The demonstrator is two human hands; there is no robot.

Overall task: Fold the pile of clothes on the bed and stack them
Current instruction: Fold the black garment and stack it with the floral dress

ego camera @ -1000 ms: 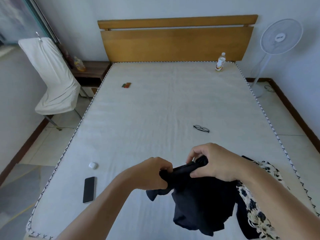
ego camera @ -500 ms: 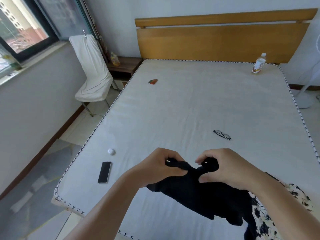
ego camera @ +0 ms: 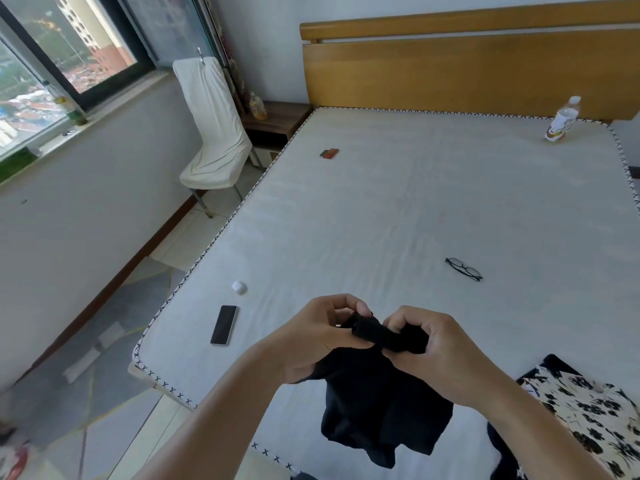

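Note:
A black garment (ego camera: pixel 377 407) hangs bunched above the near edge of the bed (ego camera: pixel 398 209). My left hand (ego camera: pixel 318 337) and my right hand (ego camera: pixel 440 355) both grip its top edge, close together, fingers curled into the cloth. A white floral-print garment (ego camera: pixel 595 414) lies crumpled on the mattress at the lower right, with more dark cloth under it. My right forearm partly covers that pile.
On the mattress lie a black phone (ego camera: pixel 224 324), a small white case (ego camera: pixel 239 287), glasses (ego camera: pixel 463 269), a small red-green item (ego camera: pixel 329 153) and a bottle (ego camera: pixel 561 120) by the headboard. A white covered chair (ego camera: pixel 211 133) and nightstand (ego camera: pixel 273 119) stand left of the bed.
The view has swung left, bringing the window into sight. My hands have kept their grip and shifted the black garment's top edge, now bunched between them; it hangs lower.

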